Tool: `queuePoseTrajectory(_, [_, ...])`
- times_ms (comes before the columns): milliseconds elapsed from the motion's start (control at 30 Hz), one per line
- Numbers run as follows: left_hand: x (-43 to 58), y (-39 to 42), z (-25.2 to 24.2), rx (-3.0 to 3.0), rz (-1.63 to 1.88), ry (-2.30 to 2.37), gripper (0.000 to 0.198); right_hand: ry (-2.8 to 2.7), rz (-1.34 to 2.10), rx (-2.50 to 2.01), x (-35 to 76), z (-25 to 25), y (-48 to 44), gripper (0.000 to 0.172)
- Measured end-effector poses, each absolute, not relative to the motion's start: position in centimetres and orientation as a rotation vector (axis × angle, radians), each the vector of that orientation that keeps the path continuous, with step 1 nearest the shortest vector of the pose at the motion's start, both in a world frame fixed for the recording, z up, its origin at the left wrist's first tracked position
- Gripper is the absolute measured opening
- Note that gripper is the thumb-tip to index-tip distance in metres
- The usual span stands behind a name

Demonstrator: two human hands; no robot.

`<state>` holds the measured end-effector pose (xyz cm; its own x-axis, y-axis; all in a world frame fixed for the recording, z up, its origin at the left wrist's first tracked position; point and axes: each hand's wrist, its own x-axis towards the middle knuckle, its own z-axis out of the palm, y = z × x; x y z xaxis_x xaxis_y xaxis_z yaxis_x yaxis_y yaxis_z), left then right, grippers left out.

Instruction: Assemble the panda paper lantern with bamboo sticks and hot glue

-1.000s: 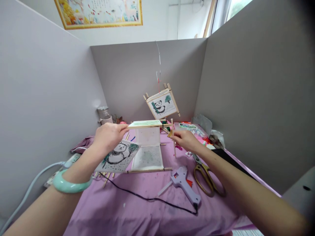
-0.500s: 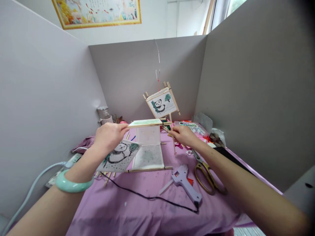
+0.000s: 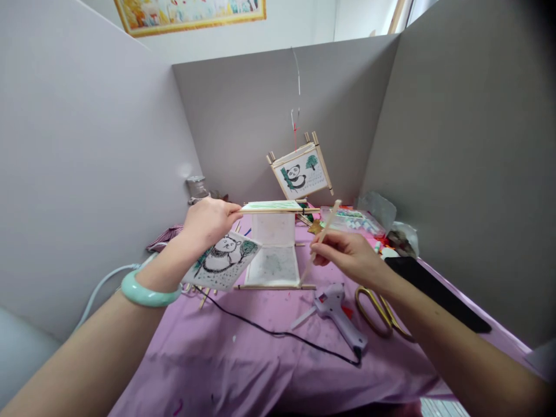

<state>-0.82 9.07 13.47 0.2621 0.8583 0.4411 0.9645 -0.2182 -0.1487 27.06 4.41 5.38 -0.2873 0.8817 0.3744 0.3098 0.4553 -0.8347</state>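
My left hand (image 3: 212,223) pinches the left end of the top rod of a lantern frame (image 3: 278,211), built of thin wooden sticks with paper panels. Its white panels (image 3: 273,263) hang down to a lower rod, and a loose-angled panel with a panda drawing (image 3: 226,258) sticks out at the left. Closed around a single wooden stick (image 3: 330,220), my right hand (image 3: 343,252) is just right of the frame. The stick slants, its upper end tipped right. Whether its lower end touches the frame, I cannot tell.
A finished-looking panda lantern (image 3: 302,171) hangs from a wire hook behind. A glue gun (image 3: 339,318) with a black cord and gold-handled scissors (image 3: 377,313) lie in front on the purple cloth (image 3: 217,359). A glass jar (image 3: 197,188) stands back left; a plastic box (image 3: 351,220) lies right.
My right hand has drawn away from the frame's top right corner, lower and to the right, with the stick now tilted upright. My left hand keeps its hold. The view has shifted.
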Motion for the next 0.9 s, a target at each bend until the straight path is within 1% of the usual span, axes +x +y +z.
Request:
queuePoseTrajectory(167, [-0.7,9.1,13.7,-2.16,-0.378,-1.65,0.036,-1.9,0.886,-0.955,21.7,5.1,3.7,0.016])
queuePoseTrajectory(367, [-0.8,9.3,14.3,-2.191,-0.339,-1.657,0.034,-1.913,0.859,-0.931,17.0,4.2,5.3,0.017])
queuePoseTrajectory(567, [-0.8,9.8,14.9,-2.204,-0.301,-1.64,0.031,-1.825,0.86,-0.958,14.8,3.3,6.5,0.021])
queuePoseTrajectory(767, [-1.0,10.7,15.6,-2.256,-0.252,-1.572,0.03,-1.83,0.924,-0.946,13.6,2.7,6.8,0.017])
queuePoseTrajectory(900, [-1.2,10.9,16.0,-2.283,-0.265,-1.583,0.032,-1.808,0.957,-0.949,13.0,3.1,6.9,0.018])
